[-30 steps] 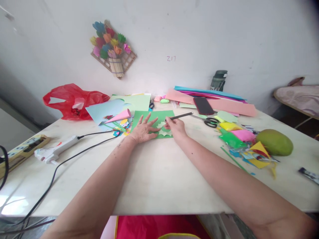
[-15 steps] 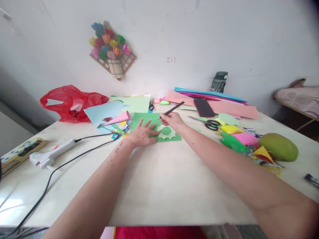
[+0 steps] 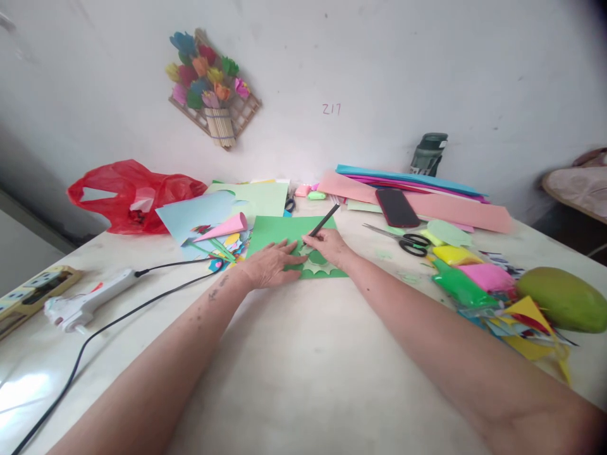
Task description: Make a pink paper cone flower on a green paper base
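Note:
A sheet of green paper (image 3: 270,230) lies on the table under both hands. On its right part rests a pale green paper ring (image 3: 318,268) with a scalloped outer edge; green shows through its centre. My left hand (image 3: 270,263) is spread flat on the sheet, its fingertips at the ring's left side. Between the fingers of my right hand (image 3: 331,247) is a black pencil (image 3: 325,221), slanting up to the right. Its tip is down near the ring's upper left edge, and that hand covers part of the ring.
Scissors (image 3: 403,240), a phone (image 3: 397,208) and coloured paper sheets (image 3: 465,218) lie right, near bagged clay (image 3: 465,284) and a green fruit (image 3: 562,298). Left are a glue gun (image 3: 90,300) with its cord, a red plastic bag (image 3: 137,199), a pink paper cone (image 3: 225,227) and scraps.
The pencil has swung from lying nearly flat to a steeper slant, its tip now at the ring's upper left edge. My right hand uncovered the ring, then came back over it. My left hand stays flat.

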Demonstrator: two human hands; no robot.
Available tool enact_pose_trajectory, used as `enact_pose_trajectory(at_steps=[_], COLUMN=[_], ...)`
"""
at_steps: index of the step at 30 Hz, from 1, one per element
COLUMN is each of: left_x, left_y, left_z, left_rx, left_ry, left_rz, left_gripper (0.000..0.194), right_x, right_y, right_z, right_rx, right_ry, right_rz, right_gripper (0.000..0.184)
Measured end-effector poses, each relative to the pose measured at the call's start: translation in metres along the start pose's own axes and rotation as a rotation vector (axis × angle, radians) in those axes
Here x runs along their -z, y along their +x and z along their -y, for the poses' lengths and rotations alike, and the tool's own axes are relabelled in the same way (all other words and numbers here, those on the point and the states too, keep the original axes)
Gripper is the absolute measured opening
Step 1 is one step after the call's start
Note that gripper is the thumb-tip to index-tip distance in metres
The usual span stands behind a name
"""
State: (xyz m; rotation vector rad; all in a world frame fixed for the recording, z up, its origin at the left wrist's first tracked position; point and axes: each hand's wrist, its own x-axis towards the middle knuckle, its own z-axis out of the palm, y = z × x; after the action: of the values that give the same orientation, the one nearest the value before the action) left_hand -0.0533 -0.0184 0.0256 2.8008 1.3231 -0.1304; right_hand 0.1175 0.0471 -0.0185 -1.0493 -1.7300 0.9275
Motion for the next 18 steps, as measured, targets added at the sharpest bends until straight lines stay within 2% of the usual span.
enact_pose_trajectory(at_steps=[6, 18], left_x=[-0.0039, -0.0039], left_y=[-0.0007, -0.0006], left_z=[0.0033, 0.002], left_rx=[-0.032, -0.027], left_ry=[-0.057, -0.058], left_rz=[-0.033, -0.023], left_gripper=[0.048, 0.047], right_x=[-0.0001, -0.0016], right_y=[-0.0006, -0.0008], right_z=[0.0016, 0.0011], right_rx=[0.109, 0.122], right_ry=[-0.076, -0.117], right_rz=[0.008, 0.031], right_gripper=[0.018, 0.019])
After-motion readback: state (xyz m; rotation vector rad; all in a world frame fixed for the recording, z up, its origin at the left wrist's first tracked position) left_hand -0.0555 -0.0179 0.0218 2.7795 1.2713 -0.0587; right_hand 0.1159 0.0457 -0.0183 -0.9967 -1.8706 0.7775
